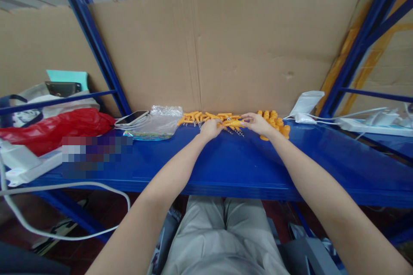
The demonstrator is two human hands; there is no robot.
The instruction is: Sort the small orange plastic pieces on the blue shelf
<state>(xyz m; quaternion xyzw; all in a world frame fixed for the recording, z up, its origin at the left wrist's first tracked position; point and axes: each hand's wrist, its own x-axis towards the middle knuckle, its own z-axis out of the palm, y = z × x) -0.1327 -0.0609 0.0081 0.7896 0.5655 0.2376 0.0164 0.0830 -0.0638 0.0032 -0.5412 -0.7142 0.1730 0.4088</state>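
Orange corkscrews (196, 117) with silvery spiral wires lie in a pile at the back of the blue shelf. My left hand (211, 129) is at the front of this pile, its fingers closed on an orange corkscrew whose details are partly hidden. Across from it, my right hand (257, 123) has thumb and fingertips closed at the other end of an orange piece (235, 124) between the hands. Just right of my right hand stands a cluster of orange, rounded, cap-like pieces (274, 121). Several spiral wires point toward me beneath the hands.
A phone (137, 117) and clear plastic bags (161, 122) lie left of the corkscrews. Farther left are a red bag (61, 129) and a white power strip (35, 165). Cardboard (232, 51) walls the back. White cables and another power strip (374, 125) are at the right.
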